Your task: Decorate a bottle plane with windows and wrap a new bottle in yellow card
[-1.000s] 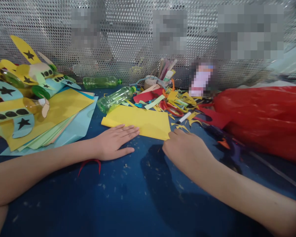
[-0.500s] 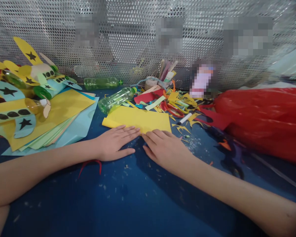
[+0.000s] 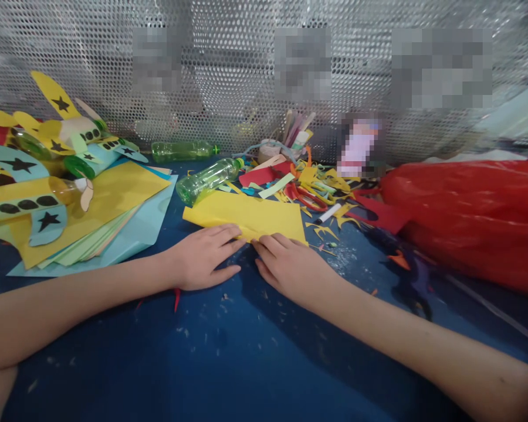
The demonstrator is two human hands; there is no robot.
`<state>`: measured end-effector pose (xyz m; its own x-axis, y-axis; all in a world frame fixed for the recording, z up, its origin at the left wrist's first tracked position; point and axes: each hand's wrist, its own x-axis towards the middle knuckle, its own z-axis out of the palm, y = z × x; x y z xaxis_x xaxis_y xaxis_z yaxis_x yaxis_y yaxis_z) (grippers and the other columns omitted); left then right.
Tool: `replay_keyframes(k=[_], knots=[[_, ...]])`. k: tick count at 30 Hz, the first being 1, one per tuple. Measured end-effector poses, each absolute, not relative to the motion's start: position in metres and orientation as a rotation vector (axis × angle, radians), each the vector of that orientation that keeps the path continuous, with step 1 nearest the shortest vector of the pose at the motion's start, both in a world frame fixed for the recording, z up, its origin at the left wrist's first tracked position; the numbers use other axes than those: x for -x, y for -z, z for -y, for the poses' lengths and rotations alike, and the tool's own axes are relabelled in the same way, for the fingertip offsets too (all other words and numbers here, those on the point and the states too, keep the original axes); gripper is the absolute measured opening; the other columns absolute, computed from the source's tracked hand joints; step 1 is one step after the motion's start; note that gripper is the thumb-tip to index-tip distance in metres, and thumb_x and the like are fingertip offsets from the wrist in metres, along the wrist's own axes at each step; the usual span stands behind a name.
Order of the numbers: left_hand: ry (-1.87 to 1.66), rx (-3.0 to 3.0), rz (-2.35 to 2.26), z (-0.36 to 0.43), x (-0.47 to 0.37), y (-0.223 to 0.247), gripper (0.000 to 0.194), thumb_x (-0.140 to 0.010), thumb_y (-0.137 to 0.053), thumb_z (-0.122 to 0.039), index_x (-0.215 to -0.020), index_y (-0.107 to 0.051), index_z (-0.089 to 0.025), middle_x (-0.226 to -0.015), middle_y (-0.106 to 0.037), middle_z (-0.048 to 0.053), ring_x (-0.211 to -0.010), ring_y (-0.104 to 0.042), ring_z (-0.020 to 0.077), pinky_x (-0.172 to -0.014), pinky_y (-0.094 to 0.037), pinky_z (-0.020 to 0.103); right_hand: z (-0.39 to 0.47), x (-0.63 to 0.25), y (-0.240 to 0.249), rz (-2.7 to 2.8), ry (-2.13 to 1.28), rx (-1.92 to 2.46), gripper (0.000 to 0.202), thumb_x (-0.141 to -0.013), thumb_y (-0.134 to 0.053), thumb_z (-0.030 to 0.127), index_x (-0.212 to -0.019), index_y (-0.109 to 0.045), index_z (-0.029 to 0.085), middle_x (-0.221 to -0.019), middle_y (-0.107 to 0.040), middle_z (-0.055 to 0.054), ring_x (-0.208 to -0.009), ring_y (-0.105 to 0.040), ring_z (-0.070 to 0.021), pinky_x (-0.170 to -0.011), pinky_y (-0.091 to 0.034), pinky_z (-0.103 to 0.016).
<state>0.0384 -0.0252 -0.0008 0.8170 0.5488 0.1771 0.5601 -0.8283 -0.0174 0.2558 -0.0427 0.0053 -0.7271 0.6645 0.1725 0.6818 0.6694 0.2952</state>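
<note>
A folded sheet of yellow paper (image 3: 264, 214) lies on the blue table in front of me, its folded edge towards me. My left hand (image 3: 209, 255) rests with stretched fingers on the near left part of that edge, thumb apart on the table. From the right, my right hand (image 3: 293, 264) presses its fingertips on the edge near the middle, its fingers slightly bent. Both hands touch the paper from above and neither grasps it. A green plastic bottle (image 3: 209, 179) lies just behind the paper's left corner.
Left, paper-trimmed bottle planes (image 3: 30, 202) sit on stacked coloured paper (image 3: 136, 181). Another green bottle (image 3: 180, 150) lies by the perforated metal screen (image 3: 237, 70). Paper scraps, red-handled scissors (image 3: 308, 196) and a white marker (image 3: 328, 214) lie behind right. A red plastic bag (image 3: 470, 217) fills the right.
The paper's near edge has shifted slightly towards me at the right. My left fingers have drawn a little back and bent slightly; the right hand stays nearly in place.
</note>
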Motion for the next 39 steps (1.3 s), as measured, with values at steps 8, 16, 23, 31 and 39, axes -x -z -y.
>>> replay_keyframes(k=[8,16,23,31,39], knots=[[0.267,2.784,0.888,0.028,-0.041,-0.001,0.056,-0.095,-0.035,-0.047,-0.125,-0.055,-0.004,-0.113,-0.060,0.017,-0.111,-0.051,0.0291,-0.098,-0.040,0.042,0.043,-0.256,-0.006,2.812,0.538,1.129,0.028,-0.093,-0.043,0.024,-0.104,-0.064,0.008,-0.090,-0.064,-0.011,-0.084,-0.059,-0.0223,-0.067,-0.045,-0.033],[0.032,2.661,1.094,0.040,-0.049,-0.013,0.057,-0.093,-0.034,-0.052,-0.089,-0.069,-0.008,-0.087,-0.063,0.016,-0.087,-0.056,0.0294,-0.069,-0.043,0.039,0.043,-0.256,-0.005,2.804,0.558,1.113,0.030,-0.092,-0.043,0.023,-0.107,-0.063,0.006,-0.094,-0.065,-0.013,-0.086,-0.060,-0.0229,-0.068,-0.046,-0.033],[-0.146,2.531,1.379,0.051,-0.056,-0.019,0.068,-0.091,-0.031,-0.061,-0.090,-0.071,-0.005,-0.085,-0.062,0.019,-0.083,-0.056,0.0304,-0.060,-0.039,0.036,0.043,-0.256,-0.004,2.810,0.565,1.116,0.030,-0.092,-0.043,0.023,-0.107,-0.063,0.006,-0.094,-0.065,-0.013,-0.085,-0.060,-0.0233,-0.069,-0.047,-0.033],[-0.228,2.434,1.512,0.055,-0.059,-0.022,0.076,-0.091,-0.026,-0.065,-0.088,-0.071,-0.004,-0.083,-0.061,0.021,-0.079,-0.057,0.0314,-0.055,-0.038,0.034,0.043,-0.257,-0.003,2.808,0.586,1.100,0.029,-0.092,-0.043,0.023,-0.106,-0.063,0.006,-0.094,-0.065,-0.013,-0.086,-0.060,-0.0232,-0.068,-0.047,-0.033],[-0.253,2.335,1.663,0.051,-0.055,-0.025,0.078,-0.090,-0.025,-0.066,-0.077,-0.072,-0.006,-0.070,-0.060,0.019,-0.068,-0.059,0.0309,-0.048,-0.033,0.031,0.044,-0.257,-0.005,2.813,0.577,1.126,0.030,-0.093,-0.041,0.023,-0.106,-0.063,0.007,-0.096,-0.065,-0.013,-0.087,-0.060,-0.0229,-0.068,-0.047,-0.032]])
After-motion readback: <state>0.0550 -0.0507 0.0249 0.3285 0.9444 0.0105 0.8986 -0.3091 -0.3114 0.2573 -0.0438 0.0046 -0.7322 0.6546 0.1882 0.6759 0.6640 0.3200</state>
